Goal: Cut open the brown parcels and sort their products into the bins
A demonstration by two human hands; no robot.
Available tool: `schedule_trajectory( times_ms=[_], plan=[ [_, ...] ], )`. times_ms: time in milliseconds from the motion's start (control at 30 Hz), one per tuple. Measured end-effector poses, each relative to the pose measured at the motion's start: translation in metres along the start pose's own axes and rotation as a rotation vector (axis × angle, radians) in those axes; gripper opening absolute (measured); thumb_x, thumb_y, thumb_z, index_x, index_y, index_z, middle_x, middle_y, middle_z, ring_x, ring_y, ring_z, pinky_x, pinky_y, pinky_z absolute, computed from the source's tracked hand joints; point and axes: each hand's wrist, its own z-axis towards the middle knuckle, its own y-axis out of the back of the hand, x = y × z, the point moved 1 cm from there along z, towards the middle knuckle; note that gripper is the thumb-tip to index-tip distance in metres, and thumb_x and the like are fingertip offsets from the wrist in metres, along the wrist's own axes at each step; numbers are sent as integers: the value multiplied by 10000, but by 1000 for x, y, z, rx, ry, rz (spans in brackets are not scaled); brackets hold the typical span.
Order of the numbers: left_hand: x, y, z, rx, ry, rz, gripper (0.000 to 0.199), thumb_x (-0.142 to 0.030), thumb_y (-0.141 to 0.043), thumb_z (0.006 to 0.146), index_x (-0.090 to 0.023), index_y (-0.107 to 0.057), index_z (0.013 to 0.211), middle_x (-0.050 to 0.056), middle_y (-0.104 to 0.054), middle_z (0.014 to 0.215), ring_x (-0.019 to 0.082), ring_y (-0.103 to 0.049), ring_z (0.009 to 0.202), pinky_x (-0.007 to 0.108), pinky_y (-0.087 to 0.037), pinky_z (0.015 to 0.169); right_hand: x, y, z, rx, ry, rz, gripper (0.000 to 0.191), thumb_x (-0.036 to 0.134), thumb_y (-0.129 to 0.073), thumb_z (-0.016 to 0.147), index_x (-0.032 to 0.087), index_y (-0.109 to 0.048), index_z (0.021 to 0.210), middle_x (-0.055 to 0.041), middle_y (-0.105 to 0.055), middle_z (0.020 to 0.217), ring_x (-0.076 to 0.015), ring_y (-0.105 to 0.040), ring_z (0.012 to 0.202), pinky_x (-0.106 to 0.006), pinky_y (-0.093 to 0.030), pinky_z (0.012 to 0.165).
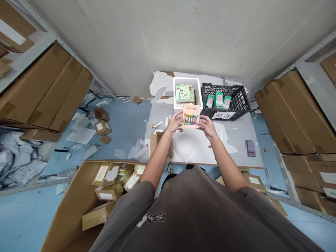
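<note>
Between my two hands is a flat, square, peach-coloured package with printed characters and a colourful picture on its face. My left hand grips its left edge, and my right hand grips its right edge. Just beyond it stands a white foam box with green printed packets inside. To the right, a black plastic crate holds three green-and-white boxes and carries a white label with handwritten characters. An open cardboard box sits below my left forearm.
The table bears torn paper scraps and a blurred purple item at its right. A large carton full of taped parcels stands at lower left. Shelves with brown cartons flank both sides; small boxes and paper litter the blue floor.
</note>
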Motion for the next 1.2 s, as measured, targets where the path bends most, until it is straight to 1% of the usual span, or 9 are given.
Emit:
schedule_trajectory(
  times_ms=[233, 367, 500, 600, 700, 867, 1067, 1133, 1200],
  plan=[
    [-18, -19, 103, -18, 16, 35, 675, -222, -839, 760, -245, -702, 1420, 23, -794, 1102, 181, -769, 928, 308, -621, 824, 23, 23, 105, -17, 20, -15, 651, 373, -947, 579, 291, -667, 1161, 45, -730, 922, -185, -729, 832, -303, -653, 675],
    [-19, -36, 169, -59, 54, 102, 709, -282, -847, 817, -244, -660, 1500, 59, -804, 1143, 209, -782, 1007, 353, -627, 895, 27, 41, 176, -16, 15, -32, 652, 428, -940, 608, 289, -688, 1193, 27, -734, 962, -204, -738, 895, -342, -684, 739],
    [-21, -40, 225, -207, 95, 234, 815, -447, -887, 886, -265, -570, 1615, 152, -720, 1454, 297, -703, 1346, 427, -591, 1069, 29, 63, 239, -100, 34, -167, 697, 518, -927, 657, 268, -708, 1269, -52, -776, 1138, -258, -737, 1049, -444, -686, 898],
    [-25, -31, 245, -309, 92, 332, 884, -575, -891, 898, -291, -533, 1655, 177, -574, 1658, 347, -538, 1558, 472, -520, 1183, 30, 81, 265, -158, 97, -271, 752, 578, -915, 698, 240, -715, 1340, -128, -761, 1303, -309, -716, 1193, -531, -623, 1067],
    [-26, -22, 242, -311, 84, 343, 870, -619, -853, 924, -318, -520, 1670, 161, -544, 1696, 357, -510, 1584, 501, -492, 1217, 30, 91, 266, -114, 155, -298, 799, 636, -894, 748, 243, -703, 1416, -157, -732, 1409, -337, -678, 1320, -574, -543, 1185],
    [-32, -19, 208, -280, 37, 331, 793, -569, -814, 973, -351, -511, 1673, 136, -560, 1684, 334, -517, 1578, 482, -504, 1212, 36, 82, 233, -63, 239, -286, 859, 696, -892, 772, 276, -679, 1490, -145, -699, 1489, -351, -643, 1398, -594, -488, 1248],
    [-50, -10, 142, -155, -172, 275, 769, -544, -869, 953, -350, -558, 1629, 140, -548, 1674, 363, -447, 1624, 530, -464, 1248, 49, 54, 159, -54, 412, -331, 889, 736, -895, 798, 315, -651, 1542, -122, -643, 1569, -380, -565, 1499, -605, -503, 1238],
    [-45, -3, 115, -110, -225, 259, 782, -557, -872, 951, -356, -549, 1635, 133, -539, 1676, 370, -434, 1631, 547, -442, 1265, 43, 46, 125, -56, 451, -369, 895, 752, -874, 823, 326, -628, 1570, -113, -616, 1606, -388, -528, 1532, -624, -511, 1221],
    [-31, 5, 86, -88, -250, 244, 801, -566, -870, 952, -365, -531, 1649, 119, -521, 1693, 372, -430, 1632, 556, -426, 1275, 29, 41, 89, -61, 450, -396, 907, 757, -867, 834, 322, -613, 1589, -116, -596, 1629, -402, -506, 1549, -624, -529, 1197]
  ],
)
